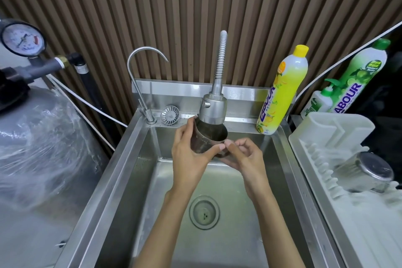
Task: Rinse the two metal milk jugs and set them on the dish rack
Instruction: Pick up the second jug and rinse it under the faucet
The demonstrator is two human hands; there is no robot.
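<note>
Left hand [191, 152]: wrapped round the near wall of the milk jug [210, 138], fingers curled up its left side, thumb across the front.
Right hand [241, 156]: fingers curled, thumb tip at the jug's rim on the right, lower fingers tucked under its base, so both my hands hold it.
Milk jug: held over the back of the sink [139, 180], mouth tipped up and away from me, directly under the spray head [212, 109], with the rim close against it.
Water flow: cannot tell.
Second milk jug [367, 172]: on the dish rack [322, 135], tipped over with its base toward me, resting among the pegs.
Dish rack: white plastic, just right of the sink.
Sink rim, back: yellow dish soap bottle [282, 91] at the right corner. Strainer basket [170, 115] and gooseneck tap [143, 76] at the left.
Behind the rack: green dish soap bottle [359, 76], small pump bottle [319, 100].
Left of sink: plastic-wrapped tank [32, 148] with a pressure gauge [22, 38] above it.
Drain [204, 212]: in the sink floor, between my forearms.
</note>
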